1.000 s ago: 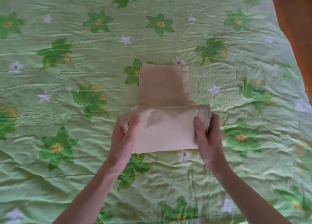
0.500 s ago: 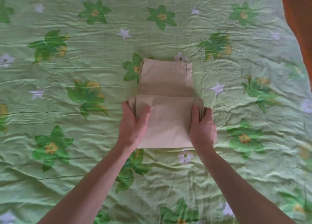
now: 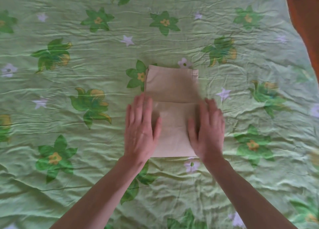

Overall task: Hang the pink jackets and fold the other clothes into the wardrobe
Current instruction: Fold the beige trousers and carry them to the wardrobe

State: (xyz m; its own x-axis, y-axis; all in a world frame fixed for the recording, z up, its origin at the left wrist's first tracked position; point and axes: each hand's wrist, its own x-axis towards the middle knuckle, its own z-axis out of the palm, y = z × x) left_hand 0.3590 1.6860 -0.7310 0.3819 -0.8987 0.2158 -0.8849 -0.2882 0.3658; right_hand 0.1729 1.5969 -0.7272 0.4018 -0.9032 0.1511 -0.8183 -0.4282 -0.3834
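Head view, hands (image 3: 174,130) flat on folded beige garment (image 3: 172,90), floral green bedsheet (image 3: 69,159)

Two bare forearms enter from the near edge, one from the near left and one from the near right, each ending in a bare hand: the left hand (image 3: 140,130) and the right hand (image 3: 208,131). No sleeve, glove, watch or ring shows on either. The fingers (image 3: 138,104) are slim, their tips slightly blurred.
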